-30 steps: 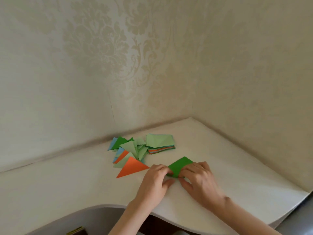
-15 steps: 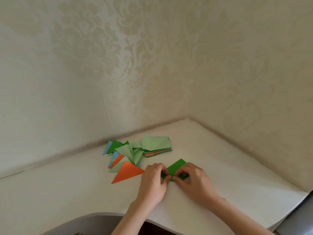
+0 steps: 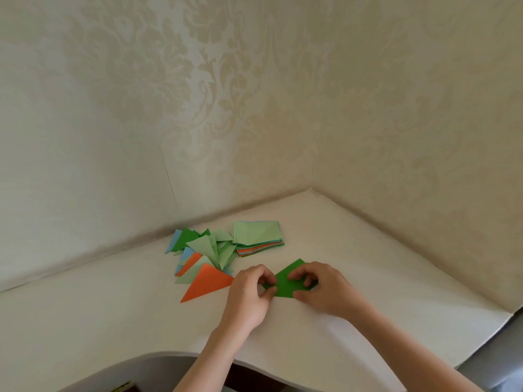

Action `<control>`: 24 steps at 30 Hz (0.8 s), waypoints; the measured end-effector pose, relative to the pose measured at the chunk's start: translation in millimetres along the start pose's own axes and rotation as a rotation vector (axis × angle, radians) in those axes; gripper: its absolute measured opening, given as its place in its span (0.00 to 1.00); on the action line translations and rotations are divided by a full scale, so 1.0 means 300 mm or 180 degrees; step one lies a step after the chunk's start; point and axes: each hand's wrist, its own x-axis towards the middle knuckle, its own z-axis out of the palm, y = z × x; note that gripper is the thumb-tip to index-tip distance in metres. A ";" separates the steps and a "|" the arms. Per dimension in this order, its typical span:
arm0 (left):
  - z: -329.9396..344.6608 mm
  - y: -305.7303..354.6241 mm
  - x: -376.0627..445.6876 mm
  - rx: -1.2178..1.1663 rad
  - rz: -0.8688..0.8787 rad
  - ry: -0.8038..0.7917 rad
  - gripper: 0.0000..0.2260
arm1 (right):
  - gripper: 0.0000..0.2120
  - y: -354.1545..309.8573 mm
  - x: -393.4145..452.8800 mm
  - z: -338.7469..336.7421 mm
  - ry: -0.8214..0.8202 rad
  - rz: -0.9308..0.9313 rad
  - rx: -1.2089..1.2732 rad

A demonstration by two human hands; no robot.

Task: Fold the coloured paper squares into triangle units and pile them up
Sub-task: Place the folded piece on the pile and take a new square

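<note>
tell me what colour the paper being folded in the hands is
Dark green, pinched by the left hand and right hand; head view.

Two walls (image 3: 119,114) are papered in pale cream with a faint damask pattern and meet at a corner. A seam is seen in the left wallpaper. A white table (image 3: 396,292) is fitted into the corner, its near edge curved. Soft, even light is cast throughout.

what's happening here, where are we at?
A person is folding a dark green paper on the white table, the left hand and right hand pinching its edges. Finished triangles lie in a loose pile to the left; the stack of unfolded squares sits behind.
</note>
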 end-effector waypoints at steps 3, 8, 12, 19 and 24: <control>-0.012 0.006 -0.002 -0.0095 -0.0026 -0.0065 0.05 | 0.09 -0.008 0.000 -0.009 -0.0129 -0.0025 -0.0212; -0.055 0.011 -0.022 -0.0140 0.0201 -0.0525 0.12 | 0.07 -0.030 -0.005 0.040 0.0132 -0.0179 -0.0558; -0.062 -0.006 -0.046 0.0186 0.0483 -0.0496 0.17 | 0.08 -0.016 -0.015 0.058 0.0184 -0.0553 -0.0881; -0.053 -0.013 -0.049 0.0831 0.1128 -0.0033 0.07 | 0.05 0.006 -0.031 -0.006 -0.0269 -0.1025 -0.0653; -0.049 0.021 -0.078 0.0730 0.1231 -0.0194 0.15 | 0.05 0.012 -0.040 -0.024 -0.0163 -0.1040 -0.0158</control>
